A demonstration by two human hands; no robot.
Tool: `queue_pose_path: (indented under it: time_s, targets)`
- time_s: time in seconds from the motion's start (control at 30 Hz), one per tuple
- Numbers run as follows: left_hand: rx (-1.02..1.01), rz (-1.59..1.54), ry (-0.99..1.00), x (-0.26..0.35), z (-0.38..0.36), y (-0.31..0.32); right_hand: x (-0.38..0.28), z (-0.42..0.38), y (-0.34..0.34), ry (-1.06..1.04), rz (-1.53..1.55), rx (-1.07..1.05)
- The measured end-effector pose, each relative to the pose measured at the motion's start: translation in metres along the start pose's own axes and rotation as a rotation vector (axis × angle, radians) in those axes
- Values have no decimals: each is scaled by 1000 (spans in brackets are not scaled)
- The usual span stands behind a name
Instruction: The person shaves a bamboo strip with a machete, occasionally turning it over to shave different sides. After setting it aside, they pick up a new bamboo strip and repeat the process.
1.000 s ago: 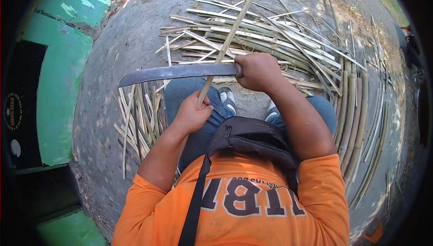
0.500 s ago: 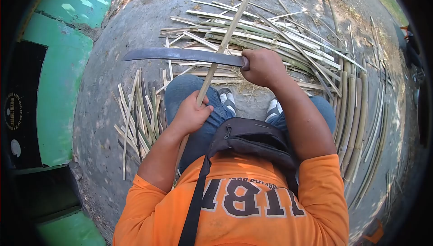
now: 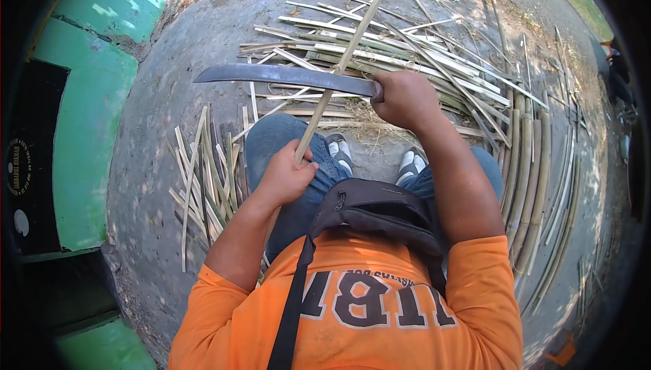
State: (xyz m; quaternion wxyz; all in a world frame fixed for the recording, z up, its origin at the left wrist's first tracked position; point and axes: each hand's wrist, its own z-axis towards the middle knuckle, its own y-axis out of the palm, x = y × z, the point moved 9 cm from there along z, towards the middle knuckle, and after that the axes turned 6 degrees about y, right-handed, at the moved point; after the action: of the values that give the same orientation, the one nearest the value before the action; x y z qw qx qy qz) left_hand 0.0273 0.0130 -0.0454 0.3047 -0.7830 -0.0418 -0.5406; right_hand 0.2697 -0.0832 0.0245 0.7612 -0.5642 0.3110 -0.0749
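My right hand (image 3: 409,99) is closed round the handle of a machete (image 3: 285,75), whose long blade points left. The blade lies across a long bamboo strip (image 3: 357,33), touching or nearly touching it. My left hand (image 3: 289,172) grips that strip lower down, over my left knee. From there the strip slants up and away past the blade, and its lower end runs back beneath my left forearm.
Many split bamboo strips (image 3: 413,58) lie in a pile beyond my feet. More strips (image 3: 203,173) are heaped on the left, and bamboo poles (image 3: 529,173) lie on the right. A green wall (image 3: 91,146) stands at the left. A person (image 3: 616,72) is partly visible at far right.
My right hand and the machete have shifted slightly right and up along the strip. The strip's far end leans a little further right. My left hand keeps its hold.
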Motion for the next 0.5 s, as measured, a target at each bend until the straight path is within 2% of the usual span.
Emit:
queue_pose_path:
  time_s: [0.13,0.33,0.5]
  targets:
    - [14,56,40,-1,1,0,-25,-9,12,-103,1,-96]
    - [23,70,4,4,-2,-2,30,18,10,151,48,-81]
    - [4,55,11,-1,1,0,21,7,-8,117,7,-19]
